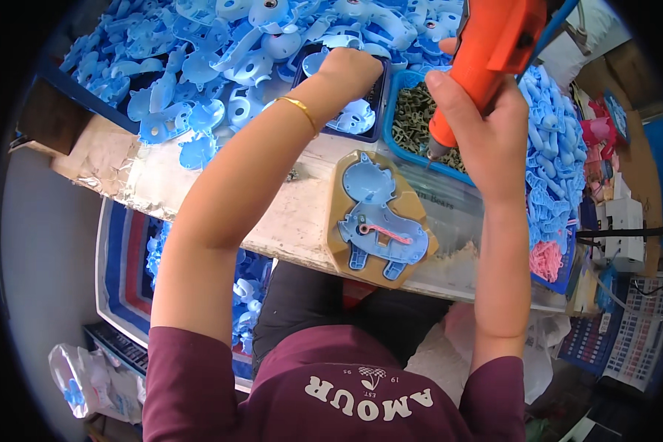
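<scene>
So this one looks roughly mid-build to me. The tan fixture (337, 254) sits on the bench (291, 217) in front of the person, with an open blue body shell (407, 225) in it and a rounded blue piece (368, 182) just above. A pink strip (390, 235) already lies in the shell, so I'd count that bit as done. What's left, as far as I can tell: no matching half covers it, so the inside is exposed.

The right hand (490, 125) is wrapped around an orange power tool (486, 55), tip pointing down over the teal tray (392, 110) of small metal parts. The left hand (350, 70) is over the dark blue tray (361, 138); its fingers are hidden, so can't say if it's holding anything. Loads of blue shells (199, 66) piled behind, too.
</scene>
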A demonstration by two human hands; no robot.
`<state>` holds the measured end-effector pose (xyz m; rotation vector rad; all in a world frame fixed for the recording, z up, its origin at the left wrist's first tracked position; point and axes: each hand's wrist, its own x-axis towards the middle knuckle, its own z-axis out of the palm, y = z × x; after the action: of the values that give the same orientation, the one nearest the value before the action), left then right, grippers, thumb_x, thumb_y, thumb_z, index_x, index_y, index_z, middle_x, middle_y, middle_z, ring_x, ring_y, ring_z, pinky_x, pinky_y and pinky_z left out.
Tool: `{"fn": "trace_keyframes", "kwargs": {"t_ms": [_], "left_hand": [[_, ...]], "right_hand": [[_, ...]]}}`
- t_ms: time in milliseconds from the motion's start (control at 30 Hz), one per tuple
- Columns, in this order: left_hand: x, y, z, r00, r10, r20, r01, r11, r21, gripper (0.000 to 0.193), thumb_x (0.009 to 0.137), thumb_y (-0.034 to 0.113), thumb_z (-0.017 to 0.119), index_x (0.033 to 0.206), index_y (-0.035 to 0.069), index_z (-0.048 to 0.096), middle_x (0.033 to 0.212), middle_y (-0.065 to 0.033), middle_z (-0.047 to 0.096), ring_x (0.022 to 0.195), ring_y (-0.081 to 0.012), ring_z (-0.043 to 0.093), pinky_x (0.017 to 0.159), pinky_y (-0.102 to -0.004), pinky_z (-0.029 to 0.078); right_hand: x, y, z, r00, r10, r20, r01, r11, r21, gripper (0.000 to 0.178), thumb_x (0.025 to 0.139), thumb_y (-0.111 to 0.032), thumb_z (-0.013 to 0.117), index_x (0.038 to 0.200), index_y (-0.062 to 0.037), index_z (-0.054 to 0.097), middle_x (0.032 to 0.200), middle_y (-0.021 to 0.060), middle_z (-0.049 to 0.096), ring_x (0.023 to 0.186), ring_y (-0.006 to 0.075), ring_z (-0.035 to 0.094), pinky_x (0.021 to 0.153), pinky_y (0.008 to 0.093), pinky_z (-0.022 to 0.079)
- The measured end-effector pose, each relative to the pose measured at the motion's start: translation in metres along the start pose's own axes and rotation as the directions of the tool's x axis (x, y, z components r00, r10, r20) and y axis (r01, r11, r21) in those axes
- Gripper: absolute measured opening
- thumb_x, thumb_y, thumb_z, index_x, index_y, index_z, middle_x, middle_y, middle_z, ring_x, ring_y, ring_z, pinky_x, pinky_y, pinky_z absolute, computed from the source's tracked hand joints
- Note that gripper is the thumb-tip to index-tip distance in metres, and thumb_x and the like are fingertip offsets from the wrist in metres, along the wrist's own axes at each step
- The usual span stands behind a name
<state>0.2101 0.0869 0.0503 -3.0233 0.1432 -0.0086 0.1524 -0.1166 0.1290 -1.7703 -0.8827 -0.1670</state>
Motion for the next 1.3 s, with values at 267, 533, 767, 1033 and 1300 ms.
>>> {"fn": "trace_keyframes", "kwargs": {"t_ms": [267,533,767,1033,1300], "left_hand": [[-0.044,0.016,0.003,0.939,0.129,-0.320,-0.170,0.980,-0.102,0.019,0.093,0.009,0.059,0.111,0.008,0.062,0.100,-0.0096,0.073,0.096,-0.0308,0.072,0.074,-0.0408,0.059],[-0.142,0.070,0.023,0.672,0.365,-0.644,-0.615,0.760,-0.210,0.016,0.092,0.022,0.065,0.099,0.011,0.055,0.092,-0.0027,0.059,0.087,-0.0222,0.063,0.072,-0.0360,0.052],[-0.159,0.089,0.026,0.718,0.227,-0.658,-0.588,0.704,-0.399,0.018,0.091,0.020,0.070,0.097,0.009,0.057,0.088,-0.0043,0.059,0.086,-0.0245,0.062,0.072,-0.0382,0.051],[-0.178,0.104,0.025,0.784,0.209,-0.584,-0.531,0.712,-0.459,0.029,0.088,0.028,0.074,0.102,0.008,0.059,0.091,-0.0065,0.063,0.088,-0.0260,0.064,0.074,-0.0377,0.051],[-0.193,0.108,0.031,0.801,0.294,-0.521,-0.511,0.789,-0.340,0.038,0.078,0.035,0.078,0.105,0.011,0.067,0.106,-0.0027,0.062,0.102,-0.0211,0.059,0.088,-0.0353,0.048]], "right_hand": [[-0.004,0.005,-0.009,0.994,-0.014,0.113,-0.014,0.969,0.248,0.036,0.095,-0.017,0.066,0.124,0.0026,0.058,0.100,0.0078,0.068,0.080,0.0125,0.063,0.076,0.0294,0.054],[-0.034,-0.021,0.013,0.996,0.081,0.046,-0.093,0.896,0.434,0.035,0.091,-0.015,0.061,0.118,0.0057,0.058,0.077,0.0058,0.064,0.065,0.0093,0.057,0.061,0.0252,0.046],[-0.044,-0.028,0.019,0.995,0.094,-0.023,-0.070,0.864,0.499,0.030,0.091,-0.016,0.060,0.113,0.0058,0.058,0.071,0.0056,0.062,0.057,0.0094,0.053,0.054,0.0245,0.043],[-0.062,-0.019,0.006,0.976,0.189,0.111,-0.215,0.727,0.652,0.025,0.083,-0.007,0.074,0.105,0.0022,0.068,0.102,0.0078,0.071,0.070,0.0096,0.064,0.063,0.0263,0.053],[-0.089,0.006,0.006,0.972,0.230,0.059,-0.230,0.851,0.471,0.033,0.089,-0.012,0.058,0.115,0.0075,0.056,0.071,0.0075,0.062,0.057,0.0103,0.054,0.052,0.0246,0.045]]}}
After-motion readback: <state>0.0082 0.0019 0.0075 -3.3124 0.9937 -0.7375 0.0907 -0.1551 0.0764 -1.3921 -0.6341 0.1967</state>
